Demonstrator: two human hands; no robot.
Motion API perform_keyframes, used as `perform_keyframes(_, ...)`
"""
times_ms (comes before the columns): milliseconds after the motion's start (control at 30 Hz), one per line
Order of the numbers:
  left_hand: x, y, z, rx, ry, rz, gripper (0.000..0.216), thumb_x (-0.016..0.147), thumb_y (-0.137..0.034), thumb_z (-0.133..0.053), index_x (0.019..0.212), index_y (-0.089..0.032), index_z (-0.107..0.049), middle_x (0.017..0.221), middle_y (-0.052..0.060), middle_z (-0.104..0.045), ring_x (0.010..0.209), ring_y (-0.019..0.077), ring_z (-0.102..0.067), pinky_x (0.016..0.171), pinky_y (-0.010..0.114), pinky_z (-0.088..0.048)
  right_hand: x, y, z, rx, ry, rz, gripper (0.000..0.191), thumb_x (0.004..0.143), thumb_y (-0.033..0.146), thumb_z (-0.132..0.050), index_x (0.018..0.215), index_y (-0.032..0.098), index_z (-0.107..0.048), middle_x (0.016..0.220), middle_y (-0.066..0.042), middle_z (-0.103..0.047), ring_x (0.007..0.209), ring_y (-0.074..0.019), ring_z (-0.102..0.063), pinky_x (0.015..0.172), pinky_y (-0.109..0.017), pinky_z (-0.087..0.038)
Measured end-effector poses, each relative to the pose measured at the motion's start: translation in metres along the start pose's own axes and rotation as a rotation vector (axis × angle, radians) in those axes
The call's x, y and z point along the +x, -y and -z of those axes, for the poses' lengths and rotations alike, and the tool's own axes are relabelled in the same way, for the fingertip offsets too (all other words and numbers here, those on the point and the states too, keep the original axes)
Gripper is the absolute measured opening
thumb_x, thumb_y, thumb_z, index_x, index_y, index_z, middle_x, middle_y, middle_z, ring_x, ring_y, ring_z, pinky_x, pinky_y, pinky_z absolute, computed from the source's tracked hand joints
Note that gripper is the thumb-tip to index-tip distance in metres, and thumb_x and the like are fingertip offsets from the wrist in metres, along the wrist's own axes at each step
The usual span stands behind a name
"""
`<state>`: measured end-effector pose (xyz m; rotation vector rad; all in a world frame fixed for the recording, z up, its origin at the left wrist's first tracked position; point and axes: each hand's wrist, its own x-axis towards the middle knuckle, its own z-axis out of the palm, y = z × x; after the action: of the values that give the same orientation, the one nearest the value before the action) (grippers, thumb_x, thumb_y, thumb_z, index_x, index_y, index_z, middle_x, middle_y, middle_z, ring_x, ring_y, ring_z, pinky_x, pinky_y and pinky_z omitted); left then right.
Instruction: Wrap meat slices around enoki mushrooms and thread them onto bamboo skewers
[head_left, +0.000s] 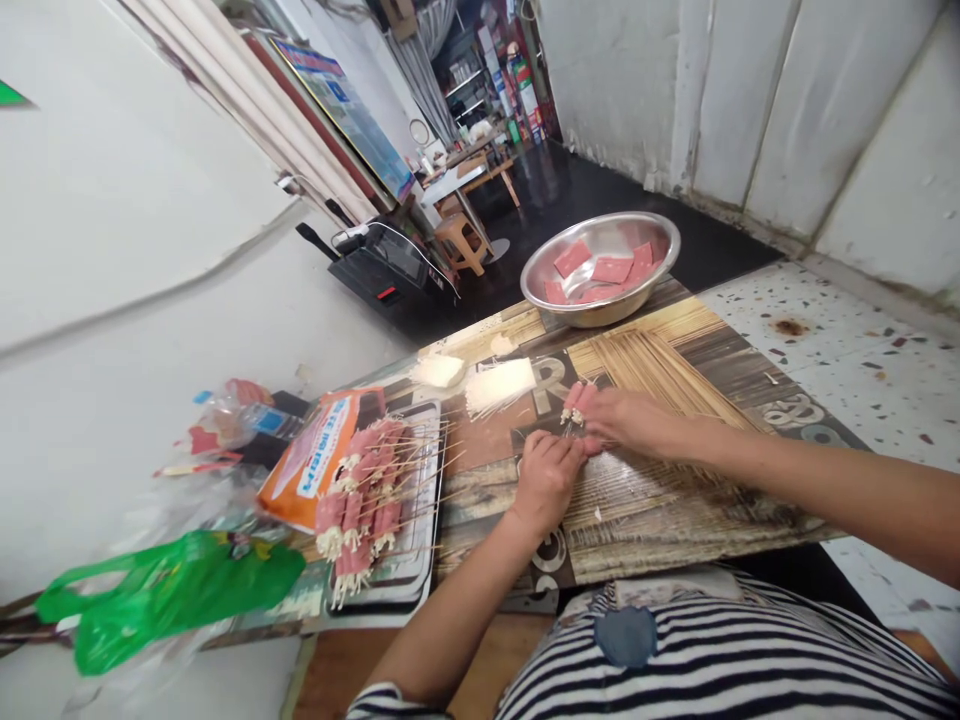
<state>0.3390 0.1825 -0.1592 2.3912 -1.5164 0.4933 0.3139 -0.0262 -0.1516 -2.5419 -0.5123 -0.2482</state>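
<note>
On the table in front of me, my left hand (551,475) is closed, its fingertips pinching the end of a pink ham roll (592,446). My right hand (626,425) bends over the same roll from the right, fingers closed on it and partly hidden. Just beyond my fingers lie finished ham rolls (576,400) with pale enoki mushroom ends sticking out. Loose enoki mushrooms (501,385) lie past my left hand, with another clump (439,371) farther left. Bamboo skewers (667,370) are spread beyond my right hand.
A steel bowl (540,290) with pink ham slices stands at the far table end. To the left, a metal tray (426,540) carries several skewered rolls (367,490). Beside it are an orange and white packet (319,455) and a green plastic bag (180,590).
</note>
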Motion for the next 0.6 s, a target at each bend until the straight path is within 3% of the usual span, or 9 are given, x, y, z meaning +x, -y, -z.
perform_keyframes(167,0.004,-0.002,0.003,-0.019,0.058,0.078,0.021,0.096,-0.029,-0.049,0.097,-0.017,-0.066,0.081,0.005,-0.068,0.078,0.0170,-0.058,0.079,0.035,-0.043,-0.003,-0.004,0.021,-0.316,0.040,-0.150,0.025,0.093,0.019,-0.045,0.100,0.012,-0.068,0.090,-0.011,-0.064,0.084,-0.0203,-0.056,0.075,-0.031,-0.040)
perform_keyframes(333,0.003,0.000,-0.006,-0.065,0.042,0.103,0.017,0.094,-0.028,-0.052,0.097,-0.017,-0.066,0.092,0.007,-0.067,0.086,0.0182,-0.058,0.078,0.033,-0.046,-0.001,-0.009,0.019,-0.339,0.117,-0.149,0.023,0.090,0.016,-0.047,0.095,0.010,-0.069,0.088,-0.011,-0.065,0.084,-0.0209,-0.058,0.073,-0.030,-0.039)
perform_keyframes(467,0.004,-0.002,-0.008,-0.089,0.023,0.132,0.020,0.095,-0.026,-0.049,0.095,-0.016,-0.066,0.090,0.008,-0.066,0.083,0.0178,-0.058,0.075,0.031,-0.048,-0.003,-0.010,0.024,-0.290,-0.024,-0.085,0.026,0.092,0.017,-0.044,0.103,0.011,-0.066,0.095,-0.011,-0.066,0.087,-0.0206,-0.057,0.078,-0.031,-0.041)
perform_keyframes(600,0.008,-0.004,-0.005,-0.122,0.029,0.129,0.020,0.095,-0.025,-0.049,0.096,-0.015,-0.066,0.090,0.008,-0.065,0.081,0.0178,-0.057,0.074,0.030,-0.048,-0.014,0.008,0.046,-0.208,-0.181,0.051,0.034,0.098,0.025,-0.037,0.120,0.014,-0.060,0.102,-0.011,-0.064,0.096,-0.0209,-0.056,0.086,-0.034,-0.042)
